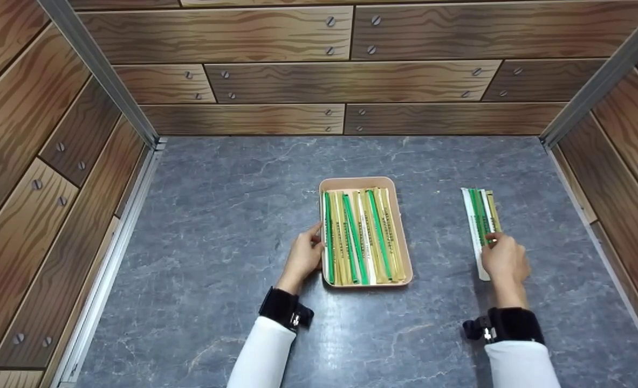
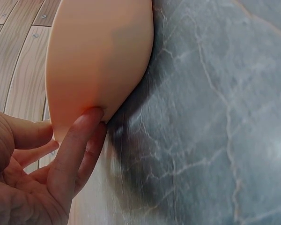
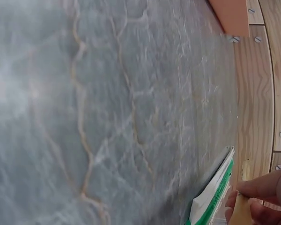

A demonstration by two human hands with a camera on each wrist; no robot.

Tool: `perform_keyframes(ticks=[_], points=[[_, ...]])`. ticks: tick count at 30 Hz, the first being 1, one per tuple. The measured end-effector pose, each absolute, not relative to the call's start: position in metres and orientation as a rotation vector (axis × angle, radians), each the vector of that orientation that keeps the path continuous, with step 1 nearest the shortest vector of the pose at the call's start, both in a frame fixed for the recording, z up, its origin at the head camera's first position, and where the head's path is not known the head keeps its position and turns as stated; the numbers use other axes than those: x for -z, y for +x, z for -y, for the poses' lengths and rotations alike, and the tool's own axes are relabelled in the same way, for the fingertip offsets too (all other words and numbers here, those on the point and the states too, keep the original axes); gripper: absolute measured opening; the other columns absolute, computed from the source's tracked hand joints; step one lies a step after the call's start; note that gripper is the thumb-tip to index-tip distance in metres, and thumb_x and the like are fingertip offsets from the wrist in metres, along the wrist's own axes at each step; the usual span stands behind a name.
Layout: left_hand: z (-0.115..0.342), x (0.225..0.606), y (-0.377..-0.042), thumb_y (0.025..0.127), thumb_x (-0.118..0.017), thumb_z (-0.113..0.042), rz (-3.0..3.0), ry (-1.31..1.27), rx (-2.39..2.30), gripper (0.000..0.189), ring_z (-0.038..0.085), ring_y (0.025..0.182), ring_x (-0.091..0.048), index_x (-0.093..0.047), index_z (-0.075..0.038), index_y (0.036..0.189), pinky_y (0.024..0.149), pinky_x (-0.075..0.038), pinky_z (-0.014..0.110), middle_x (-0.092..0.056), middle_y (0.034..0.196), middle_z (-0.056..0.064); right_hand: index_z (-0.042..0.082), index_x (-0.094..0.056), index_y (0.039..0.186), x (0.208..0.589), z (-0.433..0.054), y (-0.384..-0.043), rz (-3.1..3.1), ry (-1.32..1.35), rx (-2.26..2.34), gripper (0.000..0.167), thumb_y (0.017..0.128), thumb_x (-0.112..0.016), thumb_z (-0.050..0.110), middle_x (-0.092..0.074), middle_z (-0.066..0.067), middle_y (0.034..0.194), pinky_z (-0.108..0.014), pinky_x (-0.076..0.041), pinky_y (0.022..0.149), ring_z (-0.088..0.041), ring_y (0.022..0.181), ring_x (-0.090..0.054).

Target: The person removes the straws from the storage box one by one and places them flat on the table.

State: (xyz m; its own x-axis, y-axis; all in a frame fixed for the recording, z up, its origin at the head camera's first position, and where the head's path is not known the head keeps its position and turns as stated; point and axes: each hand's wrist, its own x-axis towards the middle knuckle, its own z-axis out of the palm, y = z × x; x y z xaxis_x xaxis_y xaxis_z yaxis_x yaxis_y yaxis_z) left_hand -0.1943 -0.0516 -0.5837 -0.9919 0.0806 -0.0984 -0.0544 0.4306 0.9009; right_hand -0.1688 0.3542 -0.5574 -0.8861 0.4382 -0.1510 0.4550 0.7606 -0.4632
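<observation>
A shallow peach-coloured tray (image 1: 399, 229) holds several slim, long wrapped sticks (image 1: 355, 237) in tan, green and white, printed with dark lettering and lying lengthwise side by side. My left hand (image 1: 304, 253) grips the tray's left side; in the left wrist view its thumb is at the rim and its fingers press the outer wall (image 2: 100, 51). To the right, a small row of green and white wrapped sticks (image 1: 478, 215) lies on the tabletop. My right hand (image 1: 506, 261) pinches a tan wrapped stick (image 3: 241, 211) at that row's right side, partly hidden by the fingers.
The grey marbled tabletop (image 1: 232, 215) spreads around the tray and the small row. Wood-patterned panels (image 1: 275, 83) stand at the back, left and right, with metal edging (image 1: 111, 258) along the left side.
</observation>
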Motion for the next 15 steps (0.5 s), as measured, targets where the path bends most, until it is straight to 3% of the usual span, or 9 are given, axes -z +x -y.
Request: perform_keyframes(ticks=[9,15], points=[[0.051,0.583,-0.194,0.092,-0.058,0.003,-2.467,0.002,-1.655,0.055,0.023,0.079,-0.068,-0.045,-0.004,0.146,0.063,-0.056,0.029,-0.067,0.100,0.016,0.008,-0.058,0.136,0.554,-0.356,-0.171,-2.875,0.824,0.779,0.043,0.097,-0.055,0.026,-0.065,-0.020,0.118,-0.053,-0.047,0.062,-0.044,0.096,-0.061],[0.052,0.584,-0.194,0.091,-0.057,0.005,-2.495,0.019,-1.646,0.056,0.025,0.081,-0.068,-0.047,-0.005,0.145,0.064,-0.055,0.028,-0.067,0.098,0.015,0.002,-0.066,0.124,0.554,-0.328,-0.169,-3.000,0.672,0.924,0.037,0.093,-0.060,0.021,-0.069,-0.019,0.106,-0.046,-0.049,0.066,-0.037,0.090,-0.065]])
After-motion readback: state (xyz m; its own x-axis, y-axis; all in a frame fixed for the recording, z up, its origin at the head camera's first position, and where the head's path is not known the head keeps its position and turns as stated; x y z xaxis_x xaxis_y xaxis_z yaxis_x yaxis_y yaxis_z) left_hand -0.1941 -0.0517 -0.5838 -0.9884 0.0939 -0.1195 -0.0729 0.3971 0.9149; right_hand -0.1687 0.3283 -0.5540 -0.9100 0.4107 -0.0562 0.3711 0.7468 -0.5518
